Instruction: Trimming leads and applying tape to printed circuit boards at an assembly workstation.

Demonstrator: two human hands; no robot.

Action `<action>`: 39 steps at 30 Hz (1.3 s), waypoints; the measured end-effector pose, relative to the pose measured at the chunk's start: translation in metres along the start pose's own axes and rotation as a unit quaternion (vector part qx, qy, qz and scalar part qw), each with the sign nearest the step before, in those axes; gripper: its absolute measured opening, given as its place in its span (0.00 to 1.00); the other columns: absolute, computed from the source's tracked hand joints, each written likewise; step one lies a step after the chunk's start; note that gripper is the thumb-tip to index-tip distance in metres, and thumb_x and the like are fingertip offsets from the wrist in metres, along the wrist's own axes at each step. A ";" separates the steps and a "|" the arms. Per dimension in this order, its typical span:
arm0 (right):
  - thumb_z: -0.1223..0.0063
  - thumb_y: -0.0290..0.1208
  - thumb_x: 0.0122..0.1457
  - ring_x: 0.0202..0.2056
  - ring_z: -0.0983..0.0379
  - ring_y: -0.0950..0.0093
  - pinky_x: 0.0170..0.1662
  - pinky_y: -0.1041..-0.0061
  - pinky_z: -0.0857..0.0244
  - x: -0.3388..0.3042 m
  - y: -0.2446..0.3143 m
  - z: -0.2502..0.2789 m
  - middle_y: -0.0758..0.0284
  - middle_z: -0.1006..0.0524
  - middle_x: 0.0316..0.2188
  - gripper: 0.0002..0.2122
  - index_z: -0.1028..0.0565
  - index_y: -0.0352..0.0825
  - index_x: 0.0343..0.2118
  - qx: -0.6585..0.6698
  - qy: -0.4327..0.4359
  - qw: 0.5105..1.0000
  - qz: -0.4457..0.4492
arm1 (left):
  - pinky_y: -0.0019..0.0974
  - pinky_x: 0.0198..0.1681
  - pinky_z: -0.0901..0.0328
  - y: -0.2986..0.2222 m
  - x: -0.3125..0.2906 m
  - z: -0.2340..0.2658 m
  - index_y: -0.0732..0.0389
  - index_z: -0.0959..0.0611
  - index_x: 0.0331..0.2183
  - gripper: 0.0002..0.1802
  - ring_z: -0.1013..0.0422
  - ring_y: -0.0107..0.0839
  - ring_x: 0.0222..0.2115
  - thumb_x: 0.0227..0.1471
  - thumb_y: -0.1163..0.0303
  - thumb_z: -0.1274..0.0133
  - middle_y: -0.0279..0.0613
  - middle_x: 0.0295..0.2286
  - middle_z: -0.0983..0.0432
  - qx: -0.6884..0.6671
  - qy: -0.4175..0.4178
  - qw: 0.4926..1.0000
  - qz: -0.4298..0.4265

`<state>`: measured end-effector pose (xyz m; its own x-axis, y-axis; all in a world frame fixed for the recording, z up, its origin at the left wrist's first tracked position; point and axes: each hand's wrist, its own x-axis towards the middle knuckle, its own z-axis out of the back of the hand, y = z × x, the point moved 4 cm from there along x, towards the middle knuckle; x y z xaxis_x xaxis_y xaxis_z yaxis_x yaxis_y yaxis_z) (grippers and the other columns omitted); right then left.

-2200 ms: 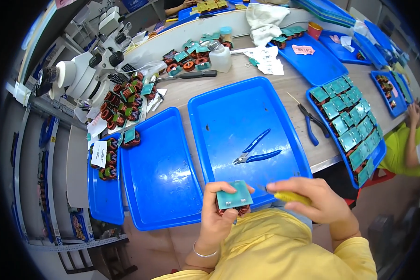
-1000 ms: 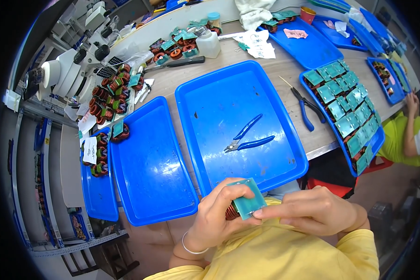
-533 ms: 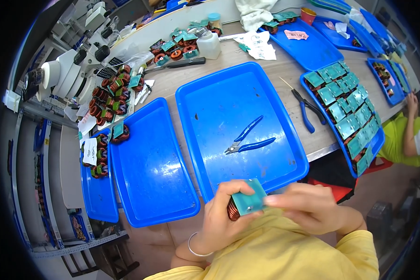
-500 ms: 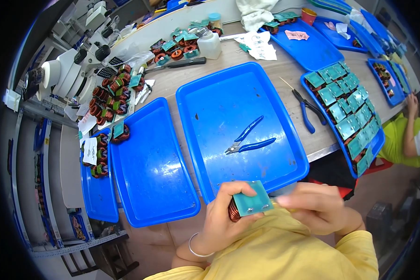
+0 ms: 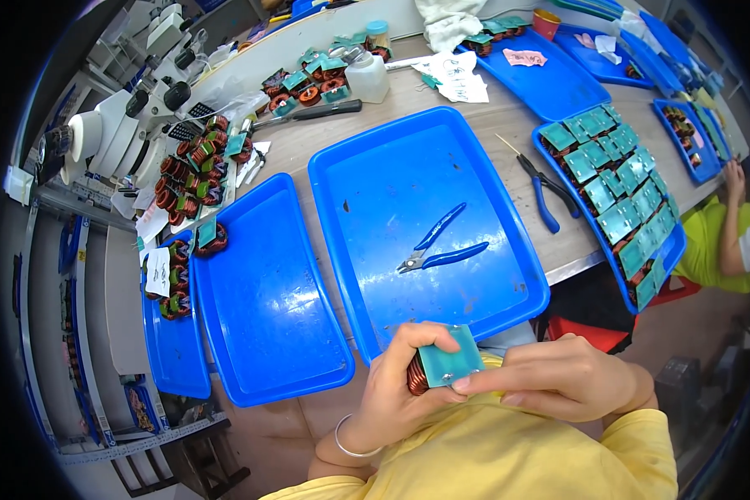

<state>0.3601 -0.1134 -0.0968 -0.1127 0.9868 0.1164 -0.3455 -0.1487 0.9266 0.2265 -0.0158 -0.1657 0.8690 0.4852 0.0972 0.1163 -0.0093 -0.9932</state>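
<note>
My left hand [image 5: 402, 375] is closed around a copper-wound coil [image 5: 417, 375] with a square green circuit board [image 5: 452, 358] on it. The board's flat face is turned up, and shiny solder points sit along its near edge. My right hand [image 5: 562, 379] reaches in from the right with its index finger stretched out. That fingertip touches the board's near edge beside a solder point; the thumb is apart below it, and the other fingers are curled. Beyond my hands, blue-handled cutters [image 5: 442, 242] lie spread in a large blue tray [image 5: 367, 304].
Left of it stand another blue tray [image 5: 267, 333] and a narrower one [image 5: 175, 367] holding coils. At right, a tray [image 5: 679, 242] carries rows of boarded coils, beside pliers [image 5: 546, 192]. Loose coils [image 5: 196, 171], a microscope [image 5: 108, 125] and a bottle [image 5: 367, 79] stand farther back. A co-worker's arm [image 5: 732, 217] shows at right.
My right hand has moved left, bringing its index fingertip onto the board's edge. It was blurred and just right of the board before. My left hand keeps hold of the coil.
</note>
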 end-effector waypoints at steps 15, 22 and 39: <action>0.48 0.19 0.49 0.18 0.36 0.75 0.21 0.76 0.40 -0.004 -0.001 0.000 0.68 0.33 0.19 0.21 0.30 0.40 0.48 -0.001 0.003 1.000 -0.024 | 0.34 0.36 0.35 -0.011 0.005 0.000 0.62 0.30 0.37 0.26 0.31 0.37 0.34 0.35 0.70 0.36 0.42 0.33 0.30 0.057 -0.007 0.997 -0.060; 0.48 0.19 0.48 0.18 0.36 0.75 0.20 0.76 0.41 -0.004 0.000 0.001 0.69 0.34 0.19 0.23 0.30 0.41 0.49 -0.033 0.005 0.999 -0.025 | 0.34 0.35 0.34 -0.017 0.008 0.002 0.62 0.30 0.37 0.26 0.30 0.38 0.34 0.34 0.70 0.35 0.42 0.33 0.29 0.171 -0.018 0.980 -0.103; 0.50 0.19 0.51 0.19 0.33 0.73 0.24 0.75 0.40 -0.005 -0.007 -0.004 0.66 0.30 0.21 0.18 0.29 0.37 0.47 0.024 -0.029 0.999 -0.025 | 0.30 0.37 0.36 0.005 0.000 0.002 0.60 0.31 0.38 0.25 0.31 0.28 0.35 0.37 0.69 0.36 0.42 0.37 0.31 -0.015 -0.018 0.999 0.023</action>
<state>0.3588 -0.1177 -0.1051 -0.0410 0.9953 0.0882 -0.3035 -0.0965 0.9479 0.2257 -0.0142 -0.1708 0.8555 0.5155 0.0482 0.0913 -0.0585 -0.9941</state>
